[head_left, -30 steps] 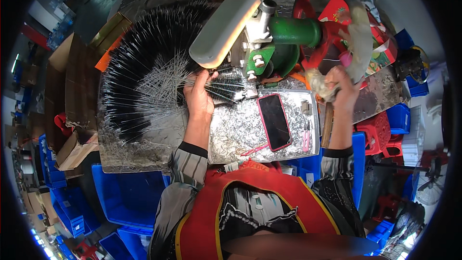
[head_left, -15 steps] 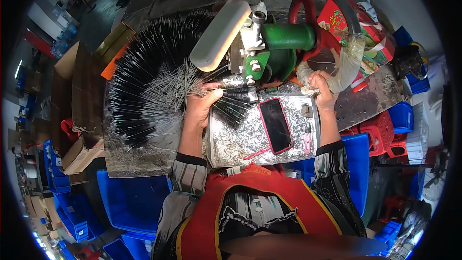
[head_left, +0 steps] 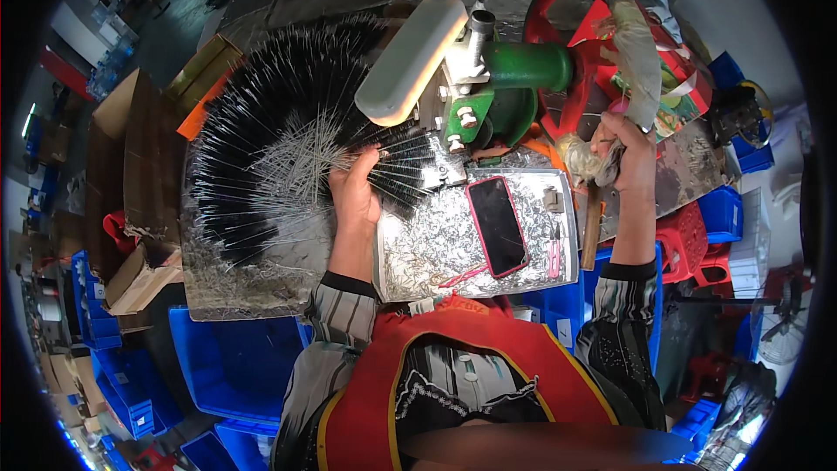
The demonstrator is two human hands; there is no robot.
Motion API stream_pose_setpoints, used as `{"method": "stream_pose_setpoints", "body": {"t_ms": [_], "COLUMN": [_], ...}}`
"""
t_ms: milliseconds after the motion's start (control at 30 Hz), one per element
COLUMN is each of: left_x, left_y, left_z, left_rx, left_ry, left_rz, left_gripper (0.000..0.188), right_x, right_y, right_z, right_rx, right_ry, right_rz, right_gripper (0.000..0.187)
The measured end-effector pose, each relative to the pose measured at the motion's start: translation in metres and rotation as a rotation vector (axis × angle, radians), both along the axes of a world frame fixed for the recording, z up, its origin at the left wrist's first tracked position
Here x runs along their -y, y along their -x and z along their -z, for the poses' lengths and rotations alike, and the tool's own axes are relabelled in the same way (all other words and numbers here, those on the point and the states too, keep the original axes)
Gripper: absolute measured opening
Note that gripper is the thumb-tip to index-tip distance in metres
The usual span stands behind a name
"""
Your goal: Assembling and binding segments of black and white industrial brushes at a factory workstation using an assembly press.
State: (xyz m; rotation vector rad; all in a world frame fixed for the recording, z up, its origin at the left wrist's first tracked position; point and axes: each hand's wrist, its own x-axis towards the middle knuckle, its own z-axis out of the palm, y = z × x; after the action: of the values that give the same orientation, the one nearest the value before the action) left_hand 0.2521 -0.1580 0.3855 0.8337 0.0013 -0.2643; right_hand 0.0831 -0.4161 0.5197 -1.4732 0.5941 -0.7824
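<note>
My left hand (head_left: 356,196) is closed around the wire ends of several thin black-bristled wire brushes (head_left: 408,170). Their bristled ends fan out to the right, beneath the green hand press (head_left: 471,122). A large heap of similar brushes (head_left: 248,135) lies left of that hand, bristles outward and bare wires crossing in the middle. At the press's right side, my right hand (head_left: 629,153) is closed on a wrapped part of the red handwheel (head_left: 571,118). Wrapping (head_left: 641,65) also covers some of the wheel's rim. A white lamp (head_left: 410,61) hangs over the brushes.
A phone in a pink case (head_left: 499,227) lies on a metal-flecked tray (head_left: 418,253) before me. Cardboard boxes (head_left: 144,166) stand left of the bench. Blue bins (head_left: 231,362) sit below its edge, and red stools (head_left: 684,240) stand at the right.
My right hand has moved right and slightly up as the handwheel turned. A wooden bar now shows below it. My left hand has shifted slightly, still holding the brushes.
</note>
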Motion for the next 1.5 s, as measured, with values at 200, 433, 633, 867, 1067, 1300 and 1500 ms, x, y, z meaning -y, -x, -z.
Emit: {"method": "stream_pose_setpoints", "body": {"t_ms": [200,433,633,867,1067,1300,1500], "left_x": [0.002,0.002,0.001,0.002,0.0,0.004,0.006], "left_y": [-0.004,-0.005,-0.007,-0.009,-0.009,-0.015,-0.015], "left_z": [0.005,0.005,0.009,0.008,0.009,0.014,0.014], "left_rx": [-0.033,-0.036,-0.049,-0.047,-0.037,-0.058,-0.03], "left_ry": [0.018,0.019,0.01,0.049,0.103,0.093,0.091], "left_rz": [-0.024,-0.017,0.003,0.009,-0.051,-0.052,-0.065], "left_gripper": [0.023,0.022,0.021,0.021,0.021,0.021,0.022], "right_x": [0.013,0.016,0.022,0.01,0.0,0.002,0.024], "right_y": [0.005,0.006,0.007,-0.004,-0.002,0.001,0.008], "right_z": [0.027,0.035,0.014,0.081,0.026,0.013,0.053], "right_rx": [0.06,0.06,-0.043,0.372,0.04,0.05,0.148], "right_ry": [-0.067,-0.056,-0.081,0.183,-0.056,-0.019,-0.054], "right_rz": [-0.058,0.027,-0.077,-0.103,0.104,0.026,0.002], "right_gripper": [0.008,0.012,0.015,0.012,0.024,0.021,0.009]}}
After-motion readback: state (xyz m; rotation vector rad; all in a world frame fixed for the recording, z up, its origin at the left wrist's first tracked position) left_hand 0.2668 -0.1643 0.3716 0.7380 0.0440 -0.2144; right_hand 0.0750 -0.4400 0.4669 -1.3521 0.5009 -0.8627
